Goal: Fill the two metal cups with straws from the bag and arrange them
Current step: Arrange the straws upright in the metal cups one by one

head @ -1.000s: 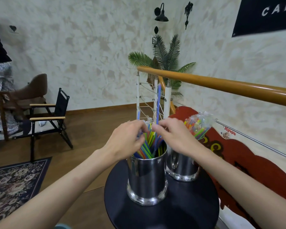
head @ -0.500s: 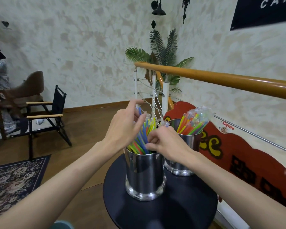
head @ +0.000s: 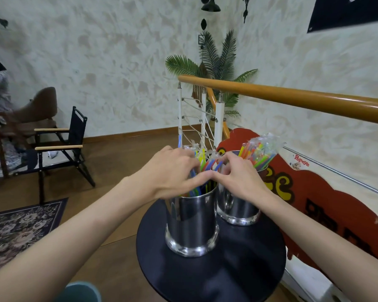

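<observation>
1. Left hand (head: 168, 171): fingers curled down into the loose straws (head: 202, 165) at the mouth of the near metal cup (head: 191, 223); grip itself blurred.
2. Right hand (head: 238, 173): fingers bent, pinching at the same straws; thumb tip meets the left thumb over the rim.
3. Near cup stands on the round dark worktop (head: 210, 277), directly under both hands; shiny, straws multicoloured, fanned.
4. Far metal cup (head: 238, 211) just right and behind, touching or nearly so; holds a clear bag of straws (head: 260, 152), tilted right.
</observation>
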`<state>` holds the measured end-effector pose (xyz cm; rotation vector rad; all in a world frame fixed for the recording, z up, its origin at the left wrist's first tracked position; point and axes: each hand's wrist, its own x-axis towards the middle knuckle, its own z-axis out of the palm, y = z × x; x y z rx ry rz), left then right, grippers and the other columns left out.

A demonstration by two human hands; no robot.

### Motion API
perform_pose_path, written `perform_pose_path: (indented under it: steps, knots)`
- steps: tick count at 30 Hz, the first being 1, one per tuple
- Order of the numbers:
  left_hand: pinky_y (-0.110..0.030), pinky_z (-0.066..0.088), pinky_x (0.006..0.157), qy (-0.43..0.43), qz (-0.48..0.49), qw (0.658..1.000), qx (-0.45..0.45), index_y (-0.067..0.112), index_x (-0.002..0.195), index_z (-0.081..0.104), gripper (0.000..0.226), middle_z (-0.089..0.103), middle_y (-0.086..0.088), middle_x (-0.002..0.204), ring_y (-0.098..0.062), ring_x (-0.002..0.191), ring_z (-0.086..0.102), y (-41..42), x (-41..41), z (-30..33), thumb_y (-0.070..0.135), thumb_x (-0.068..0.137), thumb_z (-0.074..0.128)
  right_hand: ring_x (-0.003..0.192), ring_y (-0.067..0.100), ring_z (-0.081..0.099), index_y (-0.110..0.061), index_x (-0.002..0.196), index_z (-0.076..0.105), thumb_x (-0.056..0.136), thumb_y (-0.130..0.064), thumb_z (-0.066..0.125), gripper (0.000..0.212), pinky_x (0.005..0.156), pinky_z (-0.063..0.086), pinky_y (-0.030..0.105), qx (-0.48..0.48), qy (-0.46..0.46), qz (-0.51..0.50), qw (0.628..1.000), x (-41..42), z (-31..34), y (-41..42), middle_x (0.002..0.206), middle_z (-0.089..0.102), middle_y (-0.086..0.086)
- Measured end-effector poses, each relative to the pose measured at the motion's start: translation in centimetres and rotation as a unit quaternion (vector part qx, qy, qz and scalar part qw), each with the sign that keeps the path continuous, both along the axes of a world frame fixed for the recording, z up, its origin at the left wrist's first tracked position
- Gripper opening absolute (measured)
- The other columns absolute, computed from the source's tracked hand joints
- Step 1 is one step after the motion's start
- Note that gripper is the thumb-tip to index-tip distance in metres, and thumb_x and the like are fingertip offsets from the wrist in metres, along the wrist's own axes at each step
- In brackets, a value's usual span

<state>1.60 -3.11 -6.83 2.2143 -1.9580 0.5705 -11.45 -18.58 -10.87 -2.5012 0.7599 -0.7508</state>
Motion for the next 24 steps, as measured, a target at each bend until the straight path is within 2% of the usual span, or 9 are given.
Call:
perform_pose_path:
  steps: [3, 5, 7, 10, 12, 16, 19, 22, 24]
  knots:
    - [-0.031, 0.033, 0.079, -0.039, -0.006, 0.999, -0.022, 0.026, 0.092, 0.066, 0.068, 0.049, 0.011, 0.09, -0.011, 0.084, 0.046, 0.2, 0.6, -0.8, 0.077, 0.09, 0.021, 0.066, 0.005, 0.061, -0.022, 0.109, 0.064, 0.086, -0.043, 0.078, 0.033, 0.065, 0.051, 0.032, 0.044, -0.046, 0.028, 0.998, 0.3, -0.3, -0.4, 0.081, 0.069, -0.005]
    - [-0.029, 0.032, 0.082, -0.032, -0.01, 0.999, -0.027, 0.027, 0.094, 0.065, 0.055, 0.053, 0.011, 0.102, -0.011, 0.096, 0.05, 0.1, 1.1, -1.0, 0.073, 0.092, 0.035, 0.06, 0.002, 0.058, -0.021, 0.106, 0.067, 0.087, -0.036, 0.079, 0.027, 0.062, 0.046, 0.028, 0.054, -0.061, 0.053, 0.995, 0.5, -0.6, -0.6, 0.08, 0.07, -0.004]
    - [-0.029, 0.034, 0.086, -0.001, -0.026, 0.999, -0.035, 0.028, 0.093, 0.063, 0.042, 0.056, 0.01, 0.113, -0.012, 0.104, 0.052, -0.1, 1.6, -1.3, 0.067, 0.093, 0.045, 0.062, 0.001, 0.059, -0.023, 0.106, 0.067, 0.086, -0.033, 0.08, 0.026, 0.063, 0.044, 0.023, 0.06, -0.075, 0.062, 0.993, 0.6, -0.9, -0.8, 0.078, 0.069, -0.005]
    - [-0.039, 0.04, 0.09, 0.049, -0.043, 0.997, -0.033, 0.029, 0.088, 0.059, 0.036, 0.058, 0.011, 0.102, -0.012, 0.093, 0.054, -0.2, 2.0, -1.5, 0.062, 0.094, 0.046, 0.058, -0.002, 0.059, -0.024, 0.112, 0.065, 0.084, -0.03, 0.083, 0.034, 0.065, 0.044, 0.023, 0.106, -0.09, 0.085, 0.987, 1.1, -1.1, -1.3, 0.071, 0.067, -0.006]
    - [-0.039, 0.044, 0.085, 0.074, -0.051, 0.996, -0.03, 0.028, 0.087, 0.057, 0.037, 0.056, 0.012, 0.092, -0.009, 0.085, 0.053, -0.1, 2.2, -1.6, 0.062, 0.094, 0.044, 0.058, 0.0, 0.058, -0.021, 0.115, 0.066, 0.082, -0.029, 0.084, 0.038, 0.064, 0.044, 0.026, 0.139, -0.09, 0.113, 0.98, 1.2, -1.2, -1.6, 0.074, 0.067, -0.004]
    - [-0.033, 0.044, 0.072, 0.096, -0.08, 0.991, -0.056, 0.028, 0.086, 0.052, 0.036, 0.055, 0.014, 0.083, -0.006, 0.077, 0.049, 0.3, 2.7, -1.8, 0.06, 0.094, 0.04, 0.064, 0.006, 0.06, -0.021, 0.096, 0.073, 0.084, -0.027, 0.083, 0.017, 0.059, 0.044, 0.024, 0.131, -0.083, 0.151, 0.976, 0.9, -1.0, -1.9, 0.074, 0.069, -0.003]
    - [-0.035, 0.048, 0.073, 0.114, -0.094, 0.986, -0.071, 0.029, 0.093, 0.053, 0.022, 0.061, 0.012, 0.084, -0.007, 0.077, 0.055, 0.4, 3.0, -1.9, 0.05, 0.098, 0.046, 0.066, 0.008, 0.064, -0.018, 0.09, 0.075, 0.083, -0.027, 0.083, 0.014, 0.064, 0.05, 0.025, 0.119, -0.08, 0.164, 0.976, 0.5, -0.7, -1.4, 0.076, 0.073, 0.0]
    - [-0.036, 0.052, 0.076, 0.156, -0.117, 0.976, -0.099, 0.027, 0.103, 0.059, 0.012, 0.066, 0.014, 0.087, -0.001, 0.079, 0.058, 0.5, 3.1, -2.1, 0.036, 0.097, 0.053, 0.063, 0.005, 0.061, -0.018, 0.084, 0.075, 0.083, -0.03, 0.083, 0.015, 0.064, 0.047, 0.023, 0.117, -0.077, 0.162, 0.977, -0.2, -0.8, -0.9, 0.072, 0.071, -0.002]
    - [-0.033, 0.049, 0.081, 0.183, -0.13, 0.969, -0.101, 0.025, 0.103, 0.063, 0.013, 0.065, 0.015, 0.088, -0.001, 0.082, 0.058, 0.8, 3.1, -2.0, 0.024, 0.094, 0.054, 0.062, 0.004, 0.059, -0.017, 0.083, 0.075, 0.083, -0.032, 0.083, 0.017, 0.063, 0.045, 0.023, 0.112, -0.077, 0.162, 0.977, -0.8, -0.8, -0.5, 0.07, 0.07, -0.002]
